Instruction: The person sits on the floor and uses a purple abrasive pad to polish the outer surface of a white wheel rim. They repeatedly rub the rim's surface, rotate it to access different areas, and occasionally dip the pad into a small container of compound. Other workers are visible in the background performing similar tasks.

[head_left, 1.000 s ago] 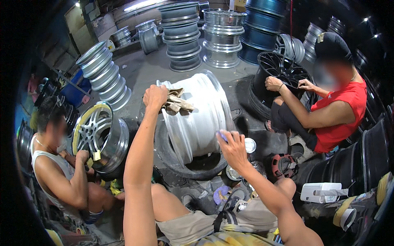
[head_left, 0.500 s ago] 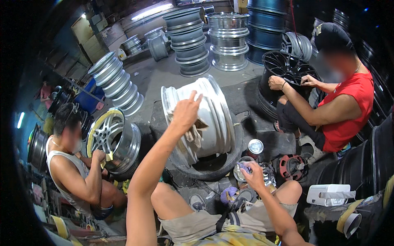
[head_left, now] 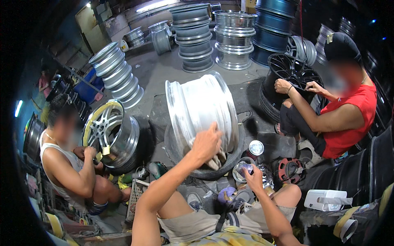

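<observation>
A large silver-white wheel rim [head_left: 200,100] lies on its side in front of me, resting on a black tyre [head_left: 168,137]. My left hand [head_left: 207,143] is at the rim's lower right, closed on a greyish rag [head_left: 214,163] that hangs beneath the palm against the barrel. Lower right of the rim, my right hand [head_left: 255,178] pinches a small purple piece [head_left: 248,167], perhaps a scouring pad. An open can [head_left: 238,172] stands just beside those fingers. Behind it is a round tin [head_left: 255,147] with a pale top.
Left, a person in a white tank top [head_left: 67,160] handles yellow tape on a spoked rim [head_left: 127,135]. Right, a person in a red shirt [head_left: 349,110] works at a black spoked wheel [head_left: 273,74]. Rim stacks [head_left: 191,39] stand behind. A red ring-shaped part [head_left: 283,168] and white container [head_left: 322,199] lie right.
My left hand has come down and rightward over the rim with the rag. My right hand keeps nearly the same place. The person at left has lowered a hand, with tape now dangling.
</observation>
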A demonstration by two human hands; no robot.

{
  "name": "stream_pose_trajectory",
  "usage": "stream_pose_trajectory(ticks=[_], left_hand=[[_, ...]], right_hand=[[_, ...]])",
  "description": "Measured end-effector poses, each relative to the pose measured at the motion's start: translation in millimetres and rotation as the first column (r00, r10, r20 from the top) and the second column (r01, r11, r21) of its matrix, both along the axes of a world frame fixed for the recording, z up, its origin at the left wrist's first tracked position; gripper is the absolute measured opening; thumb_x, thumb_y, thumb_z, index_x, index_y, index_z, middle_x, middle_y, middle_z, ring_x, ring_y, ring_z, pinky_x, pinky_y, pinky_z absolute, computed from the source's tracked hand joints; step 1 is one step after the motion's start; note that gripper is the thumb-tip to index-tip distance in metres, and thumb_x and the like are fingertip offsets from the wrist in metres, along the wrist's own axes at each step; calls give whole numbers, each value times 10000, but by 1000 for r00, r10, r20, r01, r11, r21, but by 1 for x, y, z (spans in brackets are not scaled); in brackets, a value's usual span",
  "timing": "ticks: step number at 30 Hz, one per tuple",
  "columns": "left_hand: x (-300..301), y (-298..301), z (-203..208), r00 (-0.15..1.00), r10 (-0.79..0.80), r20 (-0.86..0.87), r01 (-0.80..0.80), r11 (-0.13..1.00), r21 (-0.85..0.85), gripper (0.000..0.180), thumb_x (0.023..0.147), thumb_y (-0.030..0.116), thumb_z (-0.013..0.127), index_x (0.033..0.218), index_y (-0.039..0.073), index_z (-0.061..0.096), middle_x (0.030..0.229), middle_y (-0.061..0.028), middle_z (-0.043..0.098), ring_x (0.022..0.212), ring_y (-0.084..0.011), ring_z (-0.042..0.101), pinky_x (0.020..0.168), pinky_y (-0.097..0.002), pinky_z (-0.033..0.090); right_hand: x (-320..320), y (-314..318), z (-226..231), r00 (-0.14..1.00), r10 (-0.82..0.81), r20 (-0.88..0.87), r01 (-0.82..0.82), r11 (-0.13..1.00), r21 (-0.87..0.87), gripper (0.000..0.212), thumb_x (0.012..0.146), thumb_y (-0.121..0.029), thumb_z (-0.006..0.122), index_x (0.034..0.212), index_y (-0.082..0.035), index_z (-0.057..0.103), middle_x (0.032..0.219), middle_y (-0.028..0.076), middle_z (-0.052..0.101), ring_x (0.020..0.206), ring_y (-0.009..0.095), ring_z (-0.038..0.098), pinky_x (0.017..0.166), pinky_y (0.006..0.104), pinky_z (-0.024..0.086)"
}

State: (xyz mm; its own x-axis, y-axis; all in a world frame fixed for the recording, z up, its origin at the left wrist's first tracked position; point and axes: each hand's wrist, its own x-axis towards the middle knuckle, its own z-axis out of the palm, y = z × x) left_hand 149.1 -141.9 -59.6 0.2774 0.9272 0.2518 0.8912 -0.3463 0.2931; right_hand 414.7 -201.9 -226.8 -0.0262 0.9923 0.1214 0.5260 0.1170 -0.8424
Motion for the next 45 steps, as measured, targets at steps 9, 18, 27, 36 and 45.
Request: stream_pose_trajectory(ticks=[9, 18, 27, 36, 45], left_hand=[[17, -56, -66, 975, -173, 142, 196, 966, -166, 328, 865, 272, 773, 1088, 36, 723, 1046, -163, 681, 870, -387, 705, 764, -505, 565], [8, -49, -53, 855, 166, 491, 21, 936, -352, 199, 879, 215, 738, 920, 21, 756, 805, -179, 744, 776, -350, 734, 741, -438, 561], [2, -41, -61, 582, 302, 755, 111, 890, -442, 242, 915, 206, 793, 990, -17, 739, 835, -10, 704, 780, -79, 596, 726, -273, 502], [6, -41, -50, 499, 311, 809, 127, 897, -423, 226, 912, 206, 791, 933, -15, 749, 824, -34, 714, 767, -97, 620, 701, -298, 508], [19, -56, -32, 823, 52, 566, 12, 994, -109, 326, 850, 249, 816, 1080, 23, 765, 938, -147, 726, 791, -309, 697, 739, -393, 545]], right_hand=[[-25, 9, 25, 955, 270, -120, -285, 950, -130, 164, 963, -120, 705, 1037, 26, 691, 914, 130, 710, 789, 220, 651, 743, 361, 508], [-41, 25, 75, 812, 207, -547, -385, 893, -233, 225, 941, -143, 799, 1080, -20, 672, 972, 8, 715, 853, 60, 636, 738, 240, 510], [-39, 26, 81, 756, 155, -636, -357, 912, -203, 110, 990, -146, 731, 996, -51, 675, 887, -25, 673, 785, 56, 590, 710, 233, 470], [-33, 24, 91, 713, 133, -688, -335, 927, -167, 122, 990, -141, 729, 1001, -34, 674, 897, -33, 670, 805, 41, 574, 736, 230, 469], [-36, 21, 88, 820, 102, -563, -177, 981, -79, 99, 965, -78, 730, 983, -18, 653, 907, -9, 675, 786, 37, 580, 704, 231, 474]])
